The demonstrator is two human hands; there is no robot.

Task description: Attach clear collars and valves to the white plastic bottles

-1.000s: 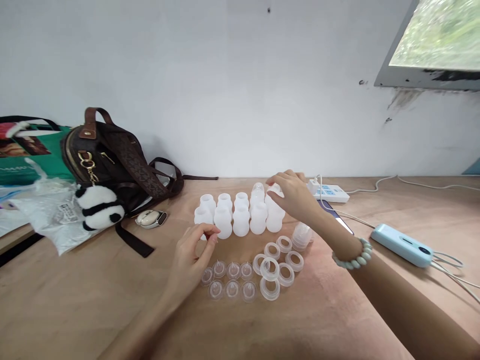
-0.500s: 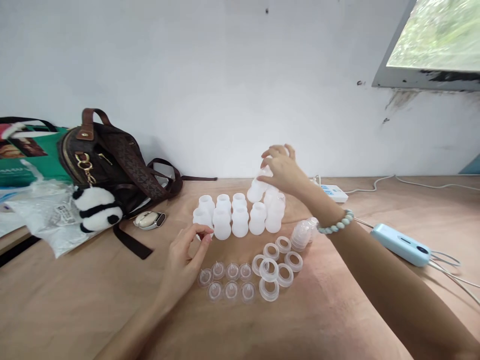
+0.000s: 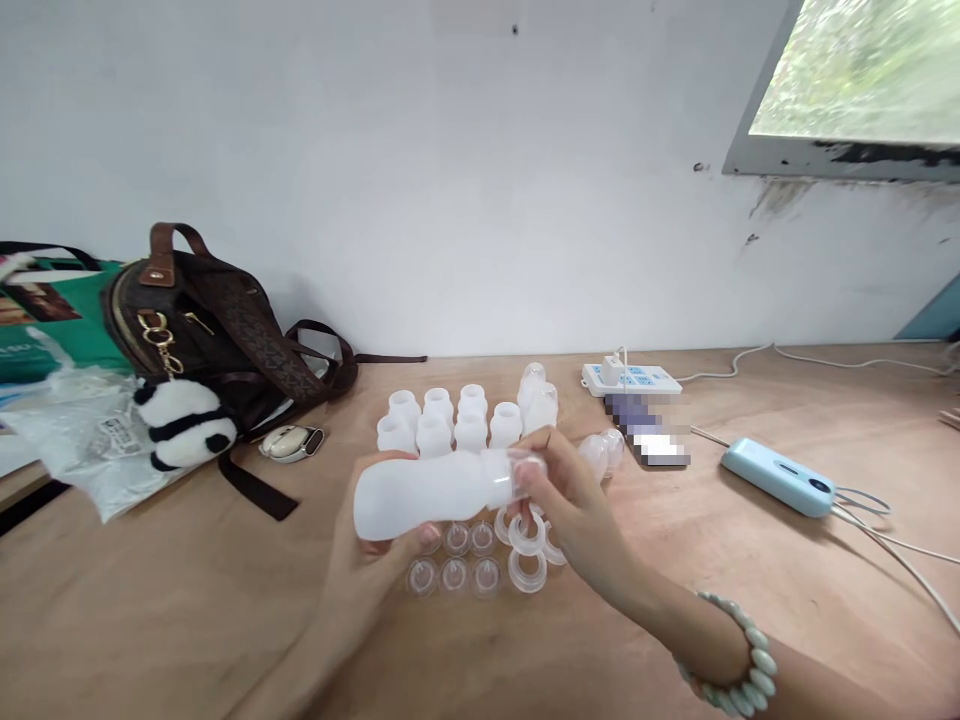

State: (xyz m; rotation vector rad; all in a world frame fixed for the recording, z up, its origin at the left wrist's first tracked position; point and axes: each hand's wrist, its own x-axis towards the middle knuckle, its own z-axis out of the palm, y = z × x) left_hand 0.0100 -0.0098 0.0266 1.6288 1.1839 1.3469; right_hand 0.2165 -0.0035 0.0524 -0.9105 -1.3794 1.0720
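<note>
A white translucent bottle (image 3: 427, 490) lies sideways in the air above the wooden table (image 3: 150, 600), held between both hands. My left hand (image 3: 367, 570) is wrapped under its base. My right hand (image 3: 570, 510) pinches the neck end, where a clear cap part sits. Behind them stand several more white bottles (image 3: 457, 420) in rows. Below the held bottle lie several clear nipples (image 3: 454, 575) and white screw rings (image 3: 526, 568). A clear cap (image 3: 600, 452) lies on its side to the right of the bottles.
A brown backpack (image 3: 217, 330) with a panda charm (image 3: 180, 425) rests at the left by plastic bags (image 3: 82, 430). A computer mouse (image 3: 289, 442) sits near it. A power strip (image 3: 630, 378), a blue device (image 3: 776, 475) with cables and a wall lie at the right and back.
My right hand lifted a bottle from the back row and brought it down toward me. My left hand rose from the table and took hold of its base.
</note>
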